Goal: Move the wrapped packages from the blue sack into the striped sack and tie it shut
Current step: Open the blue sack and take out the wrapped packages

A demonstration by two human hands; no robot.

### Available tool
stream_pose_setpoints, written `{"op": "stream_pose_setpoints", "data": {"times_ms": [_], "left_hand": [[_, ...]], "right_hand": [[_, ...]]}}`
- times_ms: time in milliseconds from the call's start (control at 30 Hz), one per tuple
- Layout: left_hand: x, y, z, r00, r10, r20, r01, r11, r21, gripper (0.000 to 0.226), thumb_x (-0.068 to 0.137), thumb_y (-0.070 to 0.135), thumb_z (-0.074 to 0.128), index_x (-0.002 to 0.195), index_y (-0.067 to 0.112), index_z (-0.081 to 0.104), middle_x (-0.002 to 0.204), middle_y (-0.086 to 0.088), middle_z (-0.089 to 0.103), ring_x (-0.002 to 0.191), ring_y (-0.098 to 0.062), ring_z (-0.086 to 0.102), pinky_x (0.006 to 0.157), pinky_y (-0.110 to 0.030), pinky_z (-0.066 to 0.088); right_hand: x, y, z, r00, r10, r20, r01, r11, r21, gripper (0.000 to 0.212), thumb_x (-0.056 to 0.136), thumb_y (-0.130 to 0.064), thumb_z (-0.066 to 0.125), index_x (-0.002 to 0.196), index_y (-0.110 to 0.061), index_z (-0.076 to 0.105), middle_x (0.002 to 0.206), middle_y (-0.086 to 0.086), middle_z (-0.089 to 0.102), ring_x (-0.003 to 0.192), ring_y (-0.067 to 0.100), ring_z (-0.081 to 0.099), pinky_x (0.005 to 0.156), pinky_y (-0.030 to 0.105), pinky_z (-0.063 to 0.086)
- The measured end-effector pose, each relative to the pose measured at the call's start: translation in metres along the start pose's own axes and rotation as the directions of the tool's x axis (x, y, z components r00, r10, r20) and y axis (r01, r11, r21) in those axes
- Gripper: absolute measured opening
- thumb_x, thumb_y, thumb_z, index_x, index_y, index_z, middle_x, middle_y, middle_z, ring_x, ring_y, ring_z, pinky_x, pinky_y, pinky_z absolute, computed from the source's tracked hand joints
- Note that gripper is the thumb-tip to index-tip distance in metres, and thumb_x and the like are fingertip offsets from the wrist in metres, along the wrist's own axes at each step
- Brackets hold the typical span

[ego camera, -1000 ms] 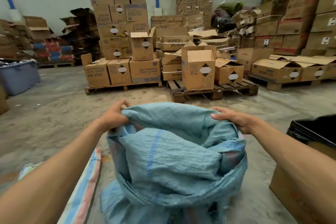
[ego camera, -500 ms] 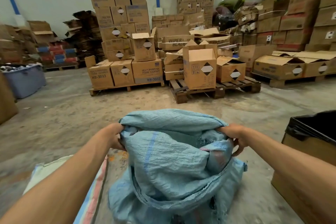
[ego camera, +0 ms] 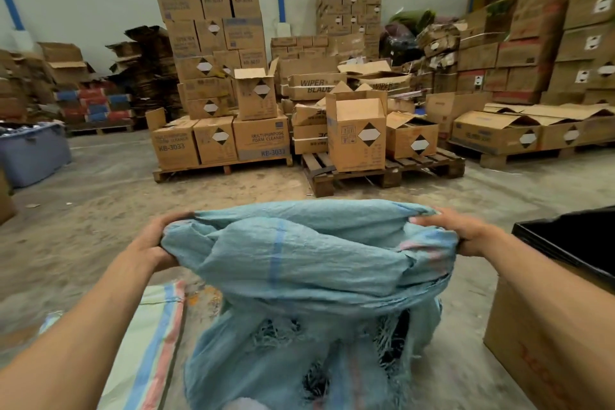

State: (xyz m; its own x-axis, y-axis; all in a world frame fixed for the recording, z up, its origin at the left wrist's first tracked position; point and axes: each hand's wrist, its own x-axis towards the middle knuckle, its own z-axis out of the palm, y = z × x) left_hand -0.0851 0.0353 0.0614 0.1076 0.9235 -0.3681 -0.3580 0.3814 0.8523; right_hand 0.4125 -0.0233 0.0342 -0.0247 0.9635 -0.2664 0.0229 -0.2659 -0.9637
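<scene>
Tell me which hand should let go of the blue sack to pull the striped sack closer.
Left. The left hand grips the blue sack on the side where the striped sack lies flat on the floor. The right hand is across the sack, beside the lined box.

— What is the person wearing on the arms?
— Nothing: both forearms are bare up to the frame's edge, no sleeves in sight.
— And the left hand (ego camera: 156, 245) and right hand (ego camera: 466, 235)?
— Bare too: no gloves, rings or watch.
</scene>
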Motion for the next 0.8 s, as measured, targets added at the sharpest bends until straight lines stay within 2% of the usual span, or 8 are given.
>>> {"op": "stream_pose_setpoints", "data": {"times_ms": [67, 167, 267, 367, 533, 633, 733, 800], "left_hand": [[-0.002, 0.006, -0.008, 0.991, 0.1, 0.093, -0.095, 0.994, -0.056, 0.059, 0.064, 0.023, 0.082, 0.114, 0.001, 0.062, 0.105, -0.022, 0.071, 0.09, -0.034, 0.071, 0.084, -0.048, 0.05], [0.0, 0.014, -0.011, 0.963, 0.239, 0.121, -0.233, 0.97, -0.063, 0.065, 0.068, 0.011, 0.081, 0.127, 0.01, 0.052, 0.113, -0.018, 0.065, 0.091, -0.029, 0.069, 0.073, -0.04, 0.06], [0.001, 0.019, -0.019, 0.942, 0.318, 0.105, -0.335, 0.896, 0.291, 0.075, 0.078, -0.008, 0.066, 0.135, 0.033, 0.04, 0.117, -0.016, 0.058, 0.093, -0.034, 0.063, 0.056, -0.036, 0.061], [0.001, 0.019, -0.039, 0.938, 0.33, 0.109, -0.316, 0.683, 0.659, 0.07, 0.082, -0.019, 0.058, 0.135, 0.025, 0.044, 0.112, -0.028, 0.064, 0.086, -0.04, 0.064, 0.053, -0.034, 0.058], [0.001, 0.005, -0.055, 0.817, 0.546, -0.186, -0.082, 0.429, 0.9, 0.024, 0.087, 0.008, 0.066, 0.109, 0.009, 0.058, 0.094, -0.02, 0.066, 0.071, -0.026, 0.058, 0.058, -0.032, 0.048], [0.001, -0.014, -0.044, 0.911, 0.228, -0.345, 0.092, 0.701, 0.707, 0.022, 0.093, 0.019, 0.06, 0.111, 0.006, 0.061, 0.092, -0.016, 0.069, 0.073, -0.029, 0.062, 0.055, -0.038, 0.057], [-0.007, -0.012, -0.017, 0.97, -0.087, -0.226, 0.161, 0.929, 0.332, 0.027, 0.101, 0.03, 0.047, 0.095, 0.008, 0.061, 0.07, -0.014, 0.072, 0.071, -0.031, 0.065, 0.063, -0.052, 0.055], [-0.009, -0.004, -0.003, 0.982, -0.142, -0.124, 0.154, 0.984, 0.094, 0.034, 0.102, 0.033, 0.041, 0.097, 0.006, 0.061, 0.077, -0.02, 0.073, 0.081, -0.036, 0.065, 0.063, -0.061, 0.055]], "right_hand": [[-0.006, -0.003, -0.013, 0.998, -0.056, -0.034, 0.05, 0.983, -0.175, 0.062, 0.06, -0.014, 0.092, 0.115, -0.012, 0.063, 0.11, 0.017, 0.072, 0.092, 0.03, 0.072, 0.067, 0.034, 0.059], [-0.006, -0.004, -0.024, 0.963, -0.191, -0.191, 0.108, 0.92, -0.377, 0.036, 0.073, -0.004, 0.082, 0.104, -0.017, 0.066, 0.107, 0.015, 0.07, 0.085, 0.023, 0.069, 0.065, 0.029, 0.057], [0.005, -0.01, -0.022, 0.806, -0.39, -0.445, 0.064, 0.805, -0.589, 0.024, 0.084, -0.008, 0.075, 0.106, -0.016, 0.071, 0.111, 0.014, 0.07, 0.087, 0.022, 0.061, 0.075, 0.032, 0.049], [0.016, -0.018, -0.011, 0.668, -0.518, -0.534, -0.076, 0.667, -0.741, 0.029, 0.086, -0.016, 0.074, 0.115, -0.015, 0.073, 0.109, 0.013, 0.071, 0.092, 0.025, 0.059, 0.075, 0.031, 0.043], [0.029, -0.014, 0.012, 0.756, -0.397, -0.521, -0.032, 0.772, -0.634, 0.015, 0.086, -0.028, 0.074, 0.101, -0.022, 0.074, 0.093, 0.008, 0.071, 0.088, 0.027, 0.063, 0.077, 0.04, 0.053], [0.026, -0.016, 0.032, 0.855, -0.363, -0.372, -0.009, 0.705, -0.709, 0.018, 0.082, -0.037, 0.075, 0.087, -0.02, 0.07, 0.085, 0.005, 0.069, 0.081, 0.023, 0.064, 0.071, 0.035, 0.051], [0.024, -0.016, 0.053, 0.901, -0.381, -0.206, 0.027, 0.523, -0.852, 0.025, 0.078, -0.033, 0.074, 0.094, -0.018, 0.062, 0.09, 0.002, 0.065, 0.081, 0.019, 0.06, 0.063, 0.029, 0.044], [0.027, -0.011, 0.062, 0.902, -0.395, -0.176, 0.043, 0.487, -0.872, 0.032, 0.078, -0.025, 0.073, 0.104, -0.015, 0.057, 0.096, 0.002, 0.06, 0.09, 0.022, 0.058, 0.069, 0.03, 0.044]]}}
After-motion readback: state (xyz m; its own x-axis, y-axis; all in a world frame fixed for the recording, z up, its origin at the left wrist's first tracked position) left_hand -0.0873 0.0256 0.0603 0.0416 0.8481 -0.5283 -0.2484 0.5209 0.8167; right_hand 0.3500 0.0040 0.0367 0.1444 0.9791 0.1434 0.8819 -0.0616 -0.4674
